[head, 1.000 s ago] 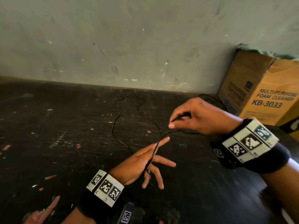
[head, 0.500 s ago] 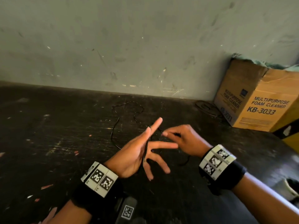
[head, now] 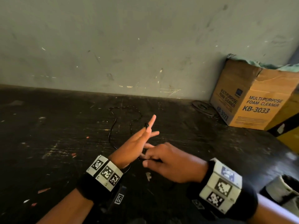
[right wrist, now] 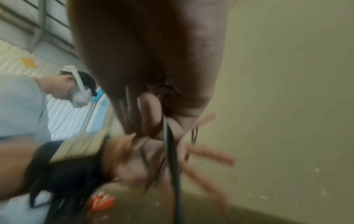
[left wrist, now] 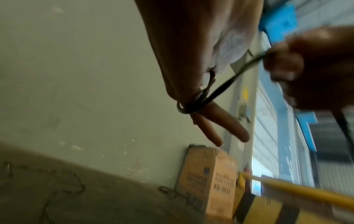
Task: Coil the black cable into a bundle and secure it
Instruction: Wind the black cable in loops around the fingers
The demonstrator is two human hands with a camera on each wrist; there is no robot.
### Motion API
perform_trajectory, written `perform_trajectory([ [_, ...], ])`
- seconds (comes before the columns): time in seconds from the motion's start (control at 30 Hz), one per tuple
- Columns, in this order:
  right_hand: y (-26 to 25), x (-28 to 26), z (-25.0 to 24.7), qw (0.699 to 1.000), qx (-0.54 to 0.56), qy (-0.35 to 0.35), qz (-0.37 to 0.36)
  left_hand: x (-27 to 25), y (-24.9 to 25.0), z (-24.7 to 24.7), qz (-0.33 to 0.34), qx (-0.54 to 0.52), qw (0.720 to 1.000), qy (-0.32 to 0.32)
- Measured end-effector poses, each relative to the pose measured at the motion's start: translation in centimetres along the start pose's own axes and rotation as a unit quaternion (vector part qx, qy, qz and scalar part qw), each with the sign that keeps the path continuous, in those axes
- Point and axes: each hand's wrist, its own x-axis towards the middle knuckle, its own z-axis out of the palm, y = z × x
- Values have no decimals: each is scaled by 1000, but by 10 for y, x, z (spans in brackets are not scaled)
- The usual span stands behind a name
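A thin black cable [head: 111, 126] trails in loose bends over the dark table [head: 48, 143] up to my hands. My left hand [head: 145, 135] is held up over the table with its fingers straight and spread. Turns of cable [left wrist: 191, 106] are wound round it near the base of the fingers, and a dark loop [head: 146, 125] shows at the top of the hand. My right hand [head: 153, 160] sits just below the heel of the left palm and pinches the cable [left wrist: 266, 56] between thumb and fingers. A taut strand [right wrist: 170, 144] runs from it to the left hand.
A cardboard box [head: 255, 101] marked foam cleaner stands at the back right against the wall [head: 145, 46]. A small coil of other wire [head: 202, 106] lies beside it. A white cup [head: 283, 188] sits at the near right edge. Another person [right wrist: 23, 98] shows in the right wrist view.
My right hand has come down and toward me, from beside the left fingertips to below the left palm, pulling the cable along. The left hand has tipped its fingers further up.
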Motion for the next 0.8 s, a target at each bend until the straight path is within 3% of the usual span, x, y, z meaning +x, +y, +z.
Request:
perform_trajectory([
  [0.13, 5, -2, -43, 998, -60, 0, -18, -11, -8, 7, -80, -32, 992, -96],
  [0.3, 33, -5, -104, 989, -106, 102, -13, -31, -4, 10, -72, -156, 971, -168],
  [0.53, 72, -6, -91, 988, -59, 139, -14, -36, 17, 15, -68, -216, 933, -278],
  [0.67, 88, -1, -52, 988, -13, 157, 3, -30, 36, 14, -34, -281, 923, -259],
  [0.8, 70, 2, -2, 982, 59, 177, -7, -11, 51, 7, 16, -369, 911, -183],
])
